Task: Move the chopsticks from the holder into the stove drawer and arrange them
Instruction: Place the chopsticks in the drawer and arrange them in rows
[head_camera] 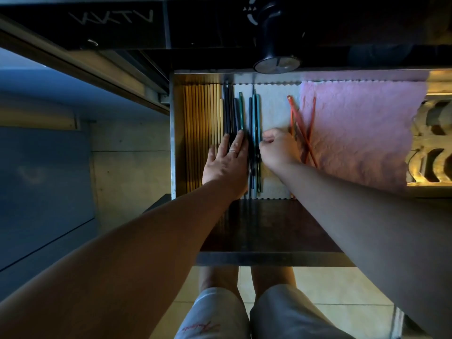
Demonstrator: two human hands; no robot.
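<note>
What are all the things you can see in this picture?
drawer: one, metal, pulled open under the stove
knob: one, black, above the drawer
wooden chopsticks: many, tan, far left in drawer
dark chopsticks: several, blackish, beside the wooden ones
teal chopsticks: a few, middle of drawer
red chopsticks: about three, crossed, at the pink cloth's edge
white cloth: one, lining the middle
pink cloth: one, right side of drawer
left hand: flat on dark chopsticks
right hand: fingers curled at teal chopsticks, grip unclear
legs: two, below the drawer
</note>
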